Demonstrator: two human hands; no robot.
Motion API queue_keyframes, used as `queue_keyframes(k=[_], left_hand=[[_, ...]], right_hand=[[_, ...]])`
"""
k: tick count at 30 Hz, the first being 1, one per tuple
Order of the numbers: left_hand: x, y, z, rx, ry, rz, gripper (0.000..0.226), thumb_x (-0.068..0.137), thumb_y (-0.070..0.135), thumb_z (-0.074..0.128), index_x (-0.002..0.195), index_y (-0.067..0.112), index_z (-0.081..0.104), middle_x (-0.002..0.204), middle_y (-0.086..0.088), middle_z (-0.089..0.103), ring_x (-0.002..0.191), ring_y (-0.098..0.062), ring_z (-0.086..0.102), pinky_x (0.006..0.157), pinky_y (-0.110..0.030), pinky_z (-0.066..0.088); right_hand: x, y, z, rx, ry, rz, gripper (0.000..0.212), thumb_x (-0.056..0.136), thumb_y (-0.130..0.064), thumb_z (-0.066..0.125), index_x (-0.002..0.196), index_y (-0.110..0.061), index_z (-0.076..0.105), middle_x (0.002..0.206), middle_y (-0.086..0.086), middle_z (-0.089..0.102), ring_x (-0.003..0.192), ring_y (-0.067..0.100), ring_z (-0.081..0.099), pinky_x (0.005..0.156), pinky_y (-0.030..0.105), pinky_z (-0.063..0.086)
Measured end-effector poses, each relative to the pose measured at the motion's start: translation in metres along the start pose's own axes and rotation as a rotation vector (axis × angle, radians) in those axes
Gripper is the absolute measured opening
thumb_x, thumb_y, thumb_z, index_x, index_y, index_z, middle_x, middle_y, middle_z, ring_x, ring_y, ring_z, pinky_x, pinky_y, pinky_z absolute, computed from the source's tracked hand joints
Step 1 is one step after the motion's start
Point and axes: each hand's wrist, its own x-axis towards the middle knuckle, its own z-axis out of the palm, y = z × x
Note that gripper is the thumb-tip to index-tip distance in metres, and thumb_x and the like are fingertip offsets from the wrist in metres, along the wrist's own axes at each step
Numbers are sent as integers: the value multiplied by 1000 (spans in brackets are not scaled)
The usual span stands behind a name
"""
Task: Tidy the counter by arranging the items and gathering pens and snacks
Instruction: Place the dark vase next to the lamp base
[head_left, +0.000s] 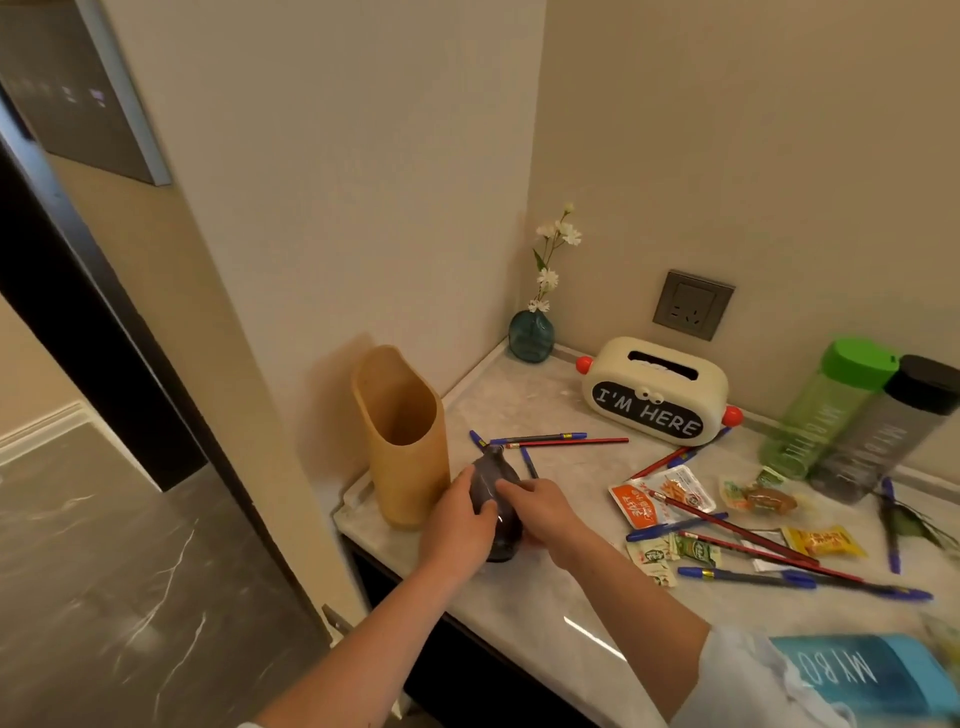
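Fingers (480, 506) of the left hand (460, 525) curl round the left flank of a dark purple vase (493, 499), thumb pressed on its front. The left forearm reaches in from the lower left, almost straight, wrist level above the counter (545, 597). The vase sits on the counter just right of the tan holder (402, 436), which stands upright and open-topped against the left wall. The right hand (540, 512) clasps the vase's other flank, fingers spread across its top; its forearm comes in from the lower right, bare to a white sleeve (748, 680). Behind the vase, blue and red pens (550, 440) lie flat. Well right of the holder stands a cream tissue box (654, 389); nearer the front edge, snack packets (660, 493) and more pens lie scattered. Farthest right, a green bottle (826, 405) and a grey bottle (888, 431) stand by the back wall.
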Motion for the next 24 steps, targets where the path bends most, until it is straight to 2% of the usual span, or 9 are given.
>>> queue_keyframes(k=[4,7,9,11,14,16,19,21,24], left_hand=[[-1,10,0,-79,5,93,55,87,21,63,137,30,43,135,7,54,120,-13,53,97,-34,50],[-1,28,4,-132,-15,138,65,82,23,71,139,30,41,132,8,53,116,-11,54,92,-35,53],[-2,43,12,-158,-58,159,69,79,28,74,139,29,41,130,7,53,108,-8,55,87,-33,55],[-5,58,24,-173,-107,197,68,76,30,76,137,28,45,128,7,55,102,-4,54,77,-23,54],[-16,86,49,-198,-192,292,59,72,33,78,126,32,53,122,11,58,98,1,55,68,-14,49],[-25,107,69,-235,-270,362,55,69,32,80,119,35,56,114,13,63,95,2,59,71,-20,54],[-41,140,105,-254,-391,433,56,69,23,82,120,31,60,107,11,69,96,-5,65,84,-33,56],[-53,161,132,-260,-444,485,55,69,20,82,114,38,59,105,14,69,96,3,63,85,-26,53],[-73,194,173,-291,-506,532,58,69,17,83,110,46,53,97,25,63,85,20,56,68,-5,45]], right_hand=[[-12,-5,-7,101,48,-12,28,92,-33,59,104,-9,64,87,6,68,69,12,64,46,18,46],[-25,-11,-23,187,91,-49,22,91,-34,60,100,-14,62,83,2,68,62,8,67,42,17,47],[-34,-12,-40,187,139,-61,27,90,-36,61,104,-13,62,89,3,69,73,12,68,51,22,51],[-44,-10,-60,214,210,-66,35,87,-37,65,109,-10,64,97,7,71,84,18,68,59,26,53],[-62,-5,-98,269,323,-112,37,83,-36,70,107,-9,68,94,9,73,79,20,69,62,28,54],[-77,-1,-126,322,382,-172,32,82,-30,73,104,-7,70,89,11,74,72,22,69,64,33,57],[-103,9,-173,342,470,-235,23,82,-23,73,100,-8,72,99,16,74,90,31,71,83,43,58],[-119,16,-206,347,509,-272,15,82,-21,73,95,-14,73,98,13,75,85,24,71,76,37,59],[-143,28,-256,330,576,-292,14,83,-22,73,96,-20,72,96,4,75,85,16,69,72,29,55]])
